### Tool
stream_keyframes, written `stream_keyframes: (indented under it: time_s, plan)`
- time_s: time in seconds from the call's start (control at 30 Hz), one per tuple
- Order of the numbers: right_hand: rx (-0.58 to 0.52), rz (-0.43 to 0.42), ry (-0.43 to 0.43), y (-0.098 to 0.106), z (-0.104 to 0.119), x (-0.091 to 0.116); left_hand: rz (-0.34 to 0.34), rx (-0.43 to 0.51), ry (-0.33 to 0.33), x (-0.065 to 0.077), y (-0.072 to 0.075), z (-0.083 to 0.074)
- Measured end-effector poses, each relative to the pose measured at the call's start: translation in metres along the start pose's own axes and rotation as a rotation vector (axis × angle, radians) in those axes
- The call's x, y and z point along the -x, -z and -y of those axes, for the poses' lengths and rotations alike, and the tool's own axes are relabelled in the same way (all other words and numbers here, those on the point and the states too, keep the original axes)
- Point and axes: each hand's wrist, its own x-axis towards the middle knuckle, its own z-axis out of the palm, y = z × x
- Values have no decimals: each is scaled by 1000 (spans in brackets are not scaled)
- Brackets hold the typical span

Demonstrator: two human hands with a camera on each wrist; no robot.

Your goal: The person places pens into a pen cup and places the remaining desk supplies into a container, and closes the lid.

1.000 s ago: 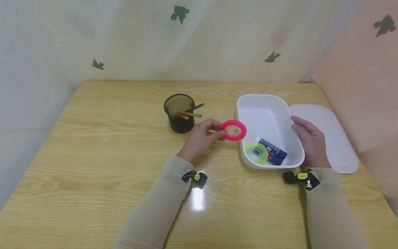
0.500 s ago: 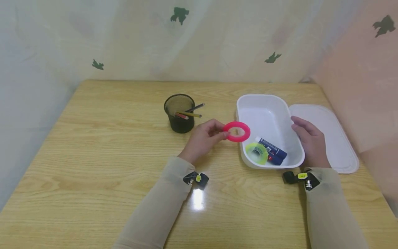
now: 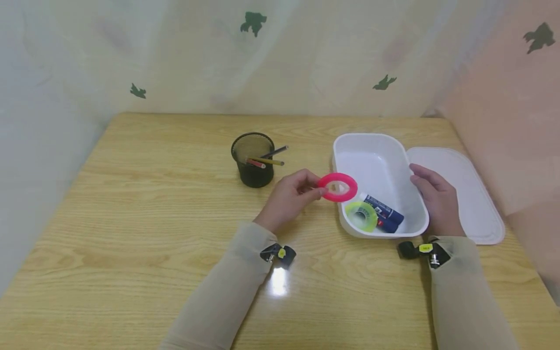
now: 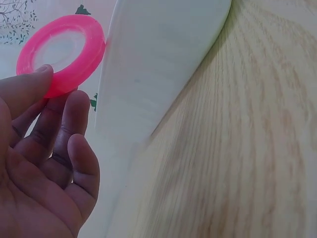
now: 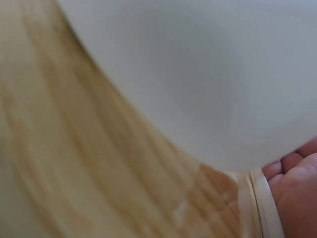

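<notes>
My left hand (image 3: 288, 197) pinches a pink roll of tape (image 3: 325, 181) between thumb and fingers. In the head view the roll overlaps the left rim of a white plastic box (image 3: 380, 165); the left wrist view shows the tape (image 4: 91, 54) raised beside the box's outer wall (image 4: 148, 64). My right hand (image 3: 437, 199) holds the box at its right side, fingertips at the rim. Inside the box, at its near end, lie a yellow-green roll of tape (image 3: 371, 221) and two dark blue glue sticks (image 3: 385, 210).
A black mesh pen cup (image 3: 255, 175) stands left of the box, with pencils (image 3: 273, 161) leaning out over its rim. A white lid (image 3: 477, 204) lies on the wooden table (image 3: 131, 218) to the right of the box, partly behind my right hand. A wall rises behind the table.
My left hand has moved a little to the right and nearer, carrying the pink tape from beside the box to over its left rim. The right hand and the box have stayed in place.
</notes>
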Motion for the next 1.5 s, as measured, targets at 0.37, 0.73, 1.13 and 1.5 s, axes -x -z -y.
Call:
stream_keyframes:
  time_s: [0.37, 0.73, 1.13, 1.5]
  plan:
    - [-18, -2, 9, 0, -1, 0, 5, -54, -1, 0, -5, 0]
    - [-35, 1, 7, 0, -1, 0, 43, -77, 13, 1, -9, -1]
    - [13, 2, -11, 2, -2, -2, 70, -119, 29, 2, -14, -3]
    - [6, 6, -12, 2, -2, -2, 91, -121, 26, 2, -18, -2]
